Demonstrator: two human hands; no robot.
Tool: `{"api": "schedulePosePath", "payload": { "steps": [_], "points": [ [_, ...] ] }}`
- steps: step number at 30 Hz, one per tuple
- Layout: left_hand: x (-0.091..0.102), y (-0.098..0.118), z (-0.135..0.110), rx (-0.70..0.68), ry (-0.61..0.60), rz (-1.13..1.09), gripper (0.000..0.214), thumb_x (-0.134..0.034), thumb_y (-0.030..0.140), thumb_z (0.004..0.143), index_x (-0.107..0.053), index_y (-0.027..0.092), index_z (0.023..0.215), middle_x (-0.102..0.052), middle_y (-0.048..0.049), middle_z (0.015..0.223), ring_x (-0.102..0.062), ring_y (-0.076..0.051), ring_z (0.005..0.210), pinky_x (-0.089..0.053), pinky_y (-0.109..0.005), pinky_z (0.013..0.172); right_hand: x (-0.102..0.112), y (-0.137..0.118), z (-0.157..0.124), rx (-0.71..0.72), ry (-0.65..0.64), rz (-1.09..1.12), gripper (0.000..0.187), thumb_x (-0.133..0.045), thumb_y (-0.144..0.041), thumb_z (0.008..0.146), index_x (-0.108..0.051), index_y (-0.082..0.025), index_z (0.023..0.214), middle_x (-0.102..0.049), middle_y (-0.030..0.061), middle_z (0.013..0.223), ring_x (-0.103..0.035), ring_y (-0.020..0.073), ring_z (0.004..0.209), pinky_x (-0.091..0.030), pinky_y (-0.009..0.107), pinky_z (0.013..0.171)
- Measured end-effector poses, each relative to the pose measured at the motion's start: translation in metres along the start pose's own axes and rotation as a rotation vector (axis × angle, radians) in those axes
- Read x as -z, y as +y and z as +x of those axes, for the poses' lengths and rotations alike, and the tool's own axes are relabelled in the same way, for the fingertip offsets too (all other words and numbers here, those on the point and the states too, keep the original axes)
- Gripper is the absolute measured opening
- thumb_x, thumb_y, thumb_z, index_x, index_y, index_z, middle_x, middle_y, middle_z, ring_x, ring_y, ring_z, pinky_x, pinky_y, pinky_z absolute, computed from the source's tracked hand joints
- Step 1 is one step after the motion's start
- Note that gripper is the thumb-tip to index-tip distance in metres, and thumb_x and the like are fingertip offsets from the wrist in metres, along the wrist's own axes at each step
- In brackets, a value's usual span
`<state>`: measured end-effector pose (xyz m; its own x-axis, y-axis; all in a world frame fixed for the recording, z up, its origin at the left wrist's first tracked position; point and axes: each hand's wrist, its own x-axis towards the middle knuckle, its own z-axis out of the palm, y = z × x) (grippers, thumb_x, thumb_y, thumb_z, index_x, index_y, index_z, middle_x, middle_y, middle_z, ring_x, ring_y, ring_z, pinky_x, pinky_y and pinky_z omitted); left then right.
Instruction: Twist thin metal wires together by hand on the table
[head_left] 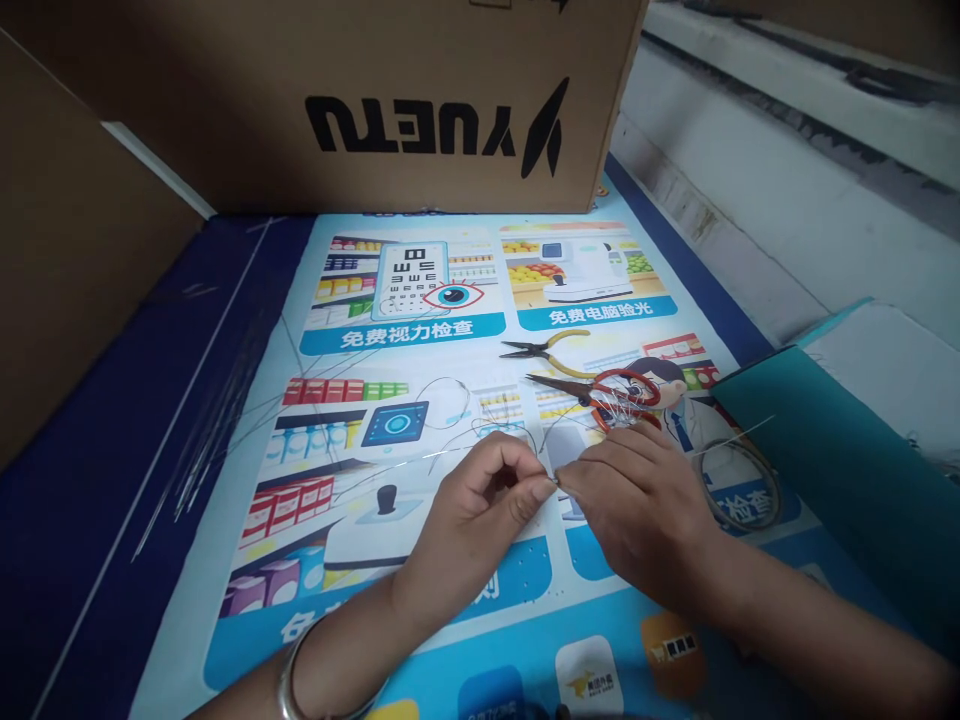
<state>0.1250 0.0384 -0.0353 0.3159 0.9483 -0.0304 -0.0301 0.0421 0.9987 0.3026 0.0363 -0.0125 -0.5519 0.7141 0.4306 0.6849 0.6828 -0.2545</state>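
Note:
My left hand [484,510] and my right hand [649,495] meet low over the printed sheet, fingertips almost touching. Thumb and forefinger of the left hand are pinched together on a thin metal wire [424,458], which trails out to the left. Closed fingers of the right hand grip wire at the same spot; a thin end sticks out beyond that hand to the right. The exact join is hidden by the fingertips. Just past the right hand lie red-handled scissors [630,378], and behind them yellow-handled pliers [551,352]. Thin loops of loose wire [469,390] spread beyond the left hand.
A large cardboard box [450,185] stands at the back. More thin wires [196,455] lie in a bunch on the dark blue cloth at left. A coil [777,495] rests right of my right hand, beside a teal box or board [817,470]. A white wall edges the right.

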Motion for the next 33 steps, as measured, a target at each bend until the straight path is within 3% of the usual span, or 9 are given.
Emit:
{"api": "schedulePosePath", "payload": {
  "steps": [6,18,33],
  "points": [
    [0.0017,0.0008,0.0016,-0.041,-0.011,0.105,0.014,-0.052,0.022,0.088,-0.052,0.018,0.074,-0.048,0.0017,0.073,-0.044,-0.012,0.069,-0.036,-0.024,0.065,-0.0022,0.0009,0.0006,0.019,0.004,-0.026,0.013,-0.049,-0.007,0.083,-0.06,-0.014,0.079,-0.062,0.0069,0.075,-0.05,0.0203,0.071,-0.034,0.034,0.066],
    [-0.0019,0.0033,0.0027,-0.129,0.095,0.15,0.011,-0.06,0.011,0.079,-0.062,0.018,0.07,-0.057,0.0005,0.071,-0.053,-0.014,0.071,-0.04,-0.025,0.068,-0.0066,0.0012,-0.0031,-0.058,-0.003,0.053,0.019,-0.045,-0.005,0.081,-0.06,-0.016,0.076,-0.057,0.0051,0.068,-0.043,0.0187,0.066,-0.03,0.034,0.066],
    [-0.0016,-0.0002,-0.0002,-0.162,0.076,0.111,0.007,-0.061,0.019,0.081,-0.062,0.019,0.074,-0.056,-0.0009,0.075,-0.053,-0.015,0.074,-0.041,-0.026,0.069,-0.0074,-0.0025,-0.0013,-0.086,0.114,0.233,0.017,-0.044,-0.008,0.088,-0.057,-0.018,0.083,-0.061,0.0026,0.073,-0.049,0.0169,0.069,-0.033,0.031,0.067]
  ]
}}
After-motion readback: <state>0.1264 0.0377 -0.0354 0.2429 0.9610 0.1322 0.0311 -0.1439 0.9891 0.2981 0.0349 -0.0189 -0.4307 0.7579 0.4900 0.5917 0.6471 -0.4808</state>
